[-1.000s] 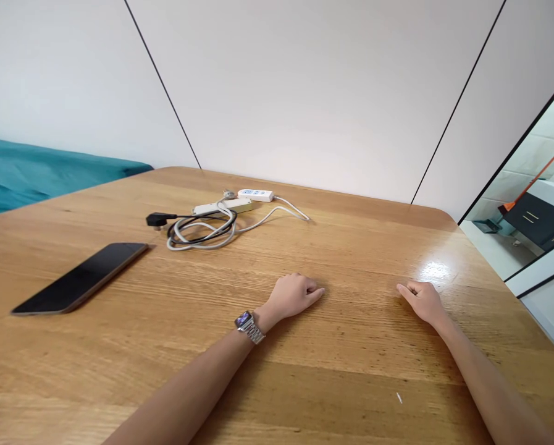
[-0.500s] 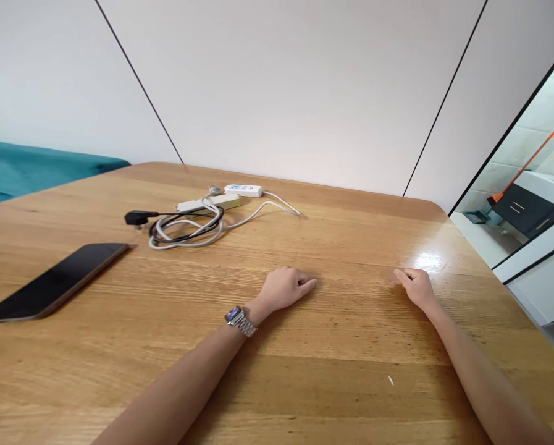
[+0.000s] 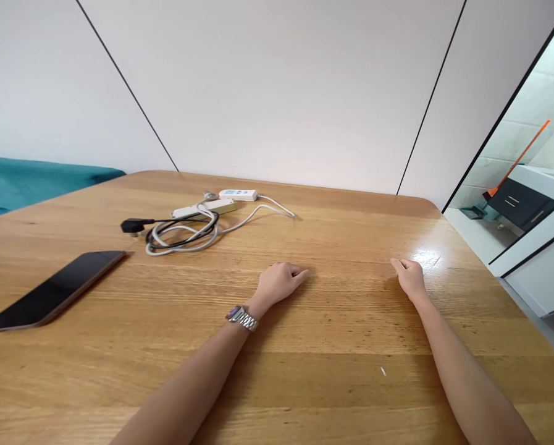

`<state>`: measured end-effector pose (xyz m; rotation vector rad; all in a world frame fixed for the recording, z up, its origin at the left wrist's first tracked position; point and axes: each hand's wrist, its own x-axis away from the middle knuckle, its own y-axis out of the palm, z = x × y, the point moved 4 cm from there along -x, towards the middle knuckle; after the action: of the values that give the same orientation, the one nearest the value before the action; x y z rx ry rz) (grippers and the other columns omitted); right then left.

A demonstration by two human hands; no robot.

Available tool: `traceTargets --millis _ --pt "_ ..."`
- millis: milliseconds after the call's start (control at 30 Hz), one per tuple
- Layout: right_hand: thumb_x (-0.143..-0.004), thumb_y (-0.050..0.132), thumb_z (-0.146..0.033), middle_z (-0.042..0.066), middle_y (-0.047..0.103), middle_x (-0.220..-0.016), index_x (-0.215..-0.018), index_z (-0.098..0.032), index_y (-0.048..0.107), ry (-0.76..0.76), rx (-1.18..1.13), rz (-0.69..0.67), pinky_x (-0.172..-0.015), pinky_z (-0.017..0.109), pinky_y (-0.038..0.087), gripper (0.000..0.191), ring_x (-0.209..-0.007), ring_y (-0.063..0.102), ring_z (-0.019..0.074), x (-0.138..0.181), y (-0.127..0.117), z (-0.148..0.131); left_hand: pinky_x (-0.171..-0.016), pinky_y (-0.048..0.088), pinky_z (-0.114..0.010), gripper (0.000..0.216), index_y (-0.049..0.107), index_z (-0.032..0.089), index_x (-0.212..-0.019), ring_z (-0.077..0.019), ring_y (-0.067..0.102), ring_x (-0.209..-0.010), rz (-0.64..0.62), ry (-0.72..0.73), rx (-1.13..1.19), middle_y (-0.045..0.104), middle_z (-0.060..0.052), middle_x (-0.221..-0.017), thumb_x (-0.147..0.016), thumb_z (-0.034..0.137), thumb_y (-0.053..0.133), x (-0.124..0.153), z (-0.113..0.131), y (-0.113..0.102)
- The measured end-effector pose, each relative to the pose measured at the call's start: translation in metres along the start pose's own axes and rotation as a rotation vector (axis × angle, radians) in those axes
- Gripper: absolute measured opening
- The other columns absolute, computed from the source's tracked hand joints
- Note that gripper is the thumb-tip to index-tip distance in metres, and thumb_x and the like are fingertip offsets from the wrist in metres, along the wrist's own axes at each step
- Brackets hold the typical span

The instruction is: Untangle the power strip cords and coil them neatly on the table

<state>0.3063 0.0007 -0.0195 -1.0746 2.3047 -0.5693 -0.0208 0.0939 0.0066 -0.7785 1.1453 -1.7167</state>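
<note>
Currently idle: left hand [image 3: 279, 282] and right hand [image 3: 410, 278] rest on light wooden desk [image 3: 332, 383], fingers half-curled, empty; coiled white-and-black cables [image 3: 184, 232] at 11 o'clock need a forward reach.

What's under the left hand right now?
Only the table shows around the left hand, which rests on it, loosely curled. The patch beneath the palm is covered, so anything small there cannot be seen.

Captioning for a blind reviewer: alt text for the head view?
Two empty hands rest apart on a wooden table, fingers curled: the left hand, with a metal watch on its wrist, and the right hand. Beyond the left hand lie coiled cables and a power strip; a dark phone lies farther left.
</note>
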Motion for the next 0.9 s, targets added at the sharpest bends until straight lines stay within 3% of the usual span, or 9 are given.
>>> traceTargets --millis 900 --pt "-0.077 0.05 -0.049 -0.005 0.034 -0.046 -0.047 -0.022 0.033 -0.042 -0.018 -0.046 -0.051 0.026 0.024 0.044 -0.05 0.035 0.0114 0.0042 0.0013 -0.002 -0.054 0.018 -0.028 0.046 0.035 0.018 -0.052 -0.0122 0.036 -0.05 -0.042 0.075 -0.083 0.044 0.0 -0.052 -0.087 0.048 0.04 0.0033 0.0007 0.0013"
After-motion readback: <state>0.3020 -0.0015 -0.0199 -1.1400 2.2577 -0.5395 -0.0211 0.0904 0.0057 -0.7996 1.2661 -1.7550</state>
